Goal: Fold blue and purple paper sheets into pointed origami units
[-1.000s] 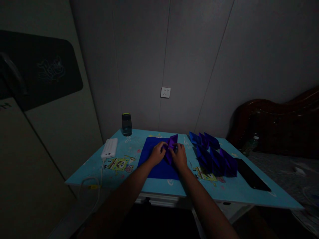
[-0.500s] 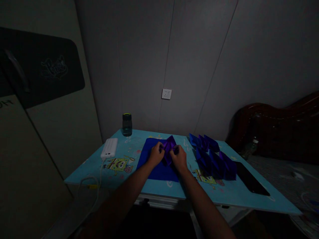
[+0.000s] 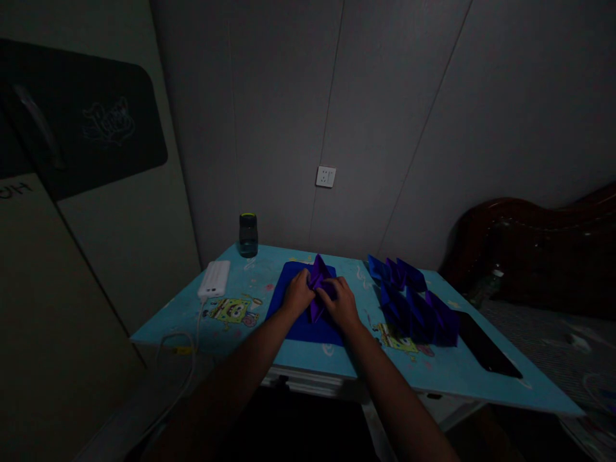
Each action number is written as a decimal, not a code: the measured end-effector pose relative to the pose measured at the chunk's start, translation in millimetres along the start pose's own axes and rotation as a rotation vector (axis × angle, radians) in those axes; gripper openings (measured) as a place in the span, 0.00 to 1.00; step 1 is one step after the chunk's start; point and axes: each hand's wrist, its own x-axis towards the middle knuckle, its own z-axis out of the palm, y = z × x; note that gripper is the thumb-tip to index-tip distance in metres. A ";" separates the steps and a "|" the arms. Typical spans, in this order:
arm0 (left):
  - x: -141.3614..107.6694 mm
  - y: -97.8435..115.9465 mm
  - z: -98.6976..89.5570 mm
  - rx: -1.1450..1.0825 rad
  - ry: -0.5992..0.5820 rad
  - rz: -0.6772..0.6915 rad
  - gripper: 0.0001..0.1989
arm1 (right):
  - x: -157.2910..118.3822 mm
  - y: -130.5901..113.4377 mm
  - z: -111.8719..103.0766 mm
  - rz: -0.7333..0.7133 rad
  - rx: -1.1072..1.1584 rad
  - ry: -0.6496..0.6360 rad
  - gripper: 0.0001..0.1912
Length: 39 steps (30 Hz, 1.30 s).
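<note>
Between my two hands is a folded purple origami paper piece (image 3: 317, 276), its pointed ends sticking up and down past my fingers. My left hand (image 3: 299, 292) pinches its left side. On the right side, my right hand (image 3: 339, 300) grips it with thumb and fingers. Beneath both hands lies a blue mat or sheet (image 3: 312, 332), flat on the table. To the right stand several folded blue and purple paper pieces (image 3: 418, 314) in rows. The exact folds under my fingertips are hidden.
The light-blue table (image 3: 231, 350) has cartoon prints. A white power bank (image 3: 214, 279) with a cable lies at the left, and a dark bottle (image 3: 248, 236) stands behind it. A black phone or tablet (image 3: 487, 346) rests near the right edge. A wall socket (image 3: 326, 176) is behind.
The purple paper piece has turned and tilted slightly between my hands, which have shifted a little to the left on it. The whole view has shifted slightly too.
</note>
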 end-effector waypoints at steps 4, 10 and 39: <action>0.0 3.6 -1.1 0.011 0.028 -0.023 0.11 | -0.8 -1.5 0.0 0.008 -0.054 -0.021 0.13; 1.2 8.5 0.6 -0.048 0.037 -0.032 0.08 | -1.1 -1.0 -2.6 0.090 -0.137 -0.007 0.19; 4.9 4.3 2.6 -0.688 -0.143 -0.147 0.16 | 2.5 24.9 -1.9 0.279 0.032 0.099 0.21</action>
